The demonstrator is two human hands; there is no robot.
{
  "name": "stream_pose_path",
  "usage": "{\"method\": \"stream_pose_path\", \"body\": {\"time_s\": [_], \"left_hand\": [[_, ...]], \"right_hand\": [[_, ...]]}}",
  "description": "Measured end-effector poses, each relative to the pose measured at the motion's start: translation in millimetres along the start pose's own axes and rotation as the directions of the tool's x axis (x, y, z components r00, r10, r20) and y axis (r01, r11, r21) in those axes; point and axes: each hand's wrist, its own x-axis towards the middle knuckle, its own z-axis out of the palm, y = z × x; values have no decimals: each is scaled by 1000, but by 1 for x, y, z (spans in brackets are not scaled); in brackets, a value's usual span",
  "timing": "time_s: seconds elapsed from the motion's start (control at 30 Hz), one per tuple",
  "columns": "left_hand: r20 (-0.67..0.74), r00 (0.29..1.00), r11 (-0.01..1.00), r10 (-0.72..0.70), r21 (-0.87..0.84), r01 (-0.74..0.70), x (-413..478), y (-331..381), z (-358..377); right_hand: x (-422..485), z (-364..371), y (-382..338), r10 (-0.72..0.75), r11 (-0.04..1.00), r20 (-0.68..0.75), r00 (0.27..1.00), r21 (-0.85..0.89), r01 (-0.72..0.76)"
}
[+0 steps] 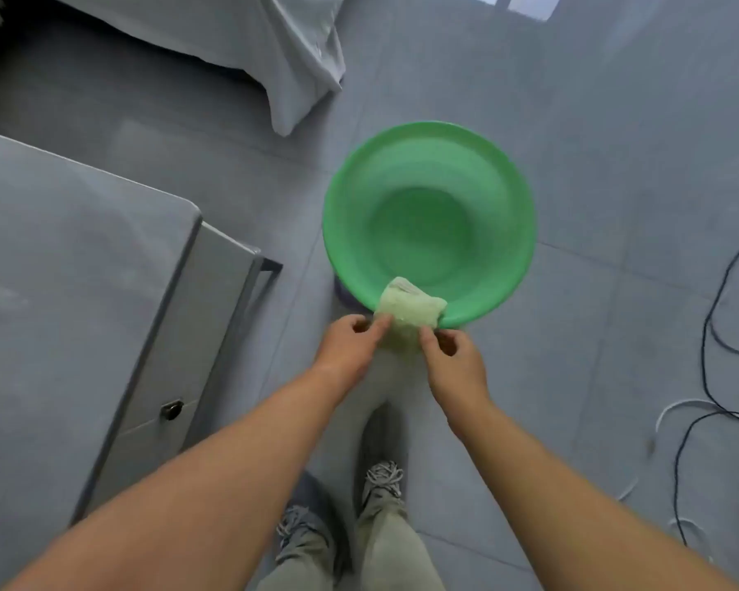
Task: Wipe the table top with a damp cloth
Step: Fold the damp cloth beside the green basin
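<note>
A pale green cloth (408, 311) hangs folded over the near rim of a green plastic basin (429, 181) that sits raised above the floor. My left hand (350, 345) pinches the cloth's left edge and my right hand (455, 362) pinches its right edge, both just in front of the basin. The grey table top (60, 258) lies to the left of my arms, apart from the cloth.
The table has a drawer front with a small lock (171, 409) facing me. A bed with a grey sheet (240, 40) stands at the back. Dark and white cables (709, 377) trail across the tiled floor at the right. My feet (380, 484) stand below the basin.
</note>
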Motion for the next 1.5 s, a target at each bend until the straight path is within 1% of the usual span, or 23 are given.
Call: {"method": "stream_pose_path", "body": {"time_s": [0.03, 0.17, 0.27, 0.33, 0.5, 0.63, 0.7, 0.8, 0.9, 1.0, 1.1, 1.17, 1.27, 1.37, 1.43, 1.5], "left_hand": [[18, 1000, 998, 5, -58, -4, 5, -1, 4], [64, 998, 980, -3, -201, 16, 18, -8, 12], [65, 998, 976, 5, -219, 9, 18, -11, 13], [70, 997, 968, 24, -250, -6, 12, -10, 13], [51, 997, 910, 55, -413, -29, -14, 4, -3], [-21, 999, 828, 45, -559, -49, -39, 13, -48], [-68, 996, 772, 57, -630, -87, -49, 15, -84], [-129, 988, 728, 87, -668, -151, -66, 15, -146], [-198, 979, 686, 55, -705, -181, -85, 13, -216], [-200, 979, 607, -25, -781, -144, -101, 2, -286], [-172, 977, 512, -126, -855, -84, -109, -19, -346], [-152, 974, 431, -168, -900, -66, -111, -33, -377], [-143, 966, 327, -216, -943, -67, -108, -49, -414], [-122, 968, 266, -217, -962, -62, -98, -58, -442], [-106, 974, 215, -200, -975, -62, -88, -62, -460], [-89, 981, 185, -171, -981, -56, -76, -65, -480]], "right_hand": [[3, 5, -1, 25, 997, 4, 1000, 69, -25], [12, 20, 2, 84, 973, 41, 996, 211, -91], [13, 28, 2, 130, 950, 39, 991, 281, -135], [8, 30, -1, 118, 949, 19, 993, 291, -118], [-15, 28, -21, 60, 937, -8, 998, 345, -54], [-38, 46, -61, -14, 921, 77, 997, 388, -17], [-53, 68, -83, -41, 923, 133, 990, 386, -13], [-81, 113, -121, -77, 927, 208, 975, 375, -7], [-113, 166, -159, -157, 947, 299, 941, 317, 57], [-145, 218, -192, -220, 971, 443, 869, 185, 151], [-170, 265, -217, -189, 971, 599, 778, -1, 237], [-181, 296, -228, -184, 932, 651, 737, -124, 342], [-195, 340, -244, -254, 787, 680, 688, -268, 555], [-205, 377, -257, -338, 608, 746, 574, -292, 738], [-204, 400, -264, -307, 505, 803, 511, -317, 803], [-195, 422, -272, -266, 428, 837, 478, -341, 837]]}}
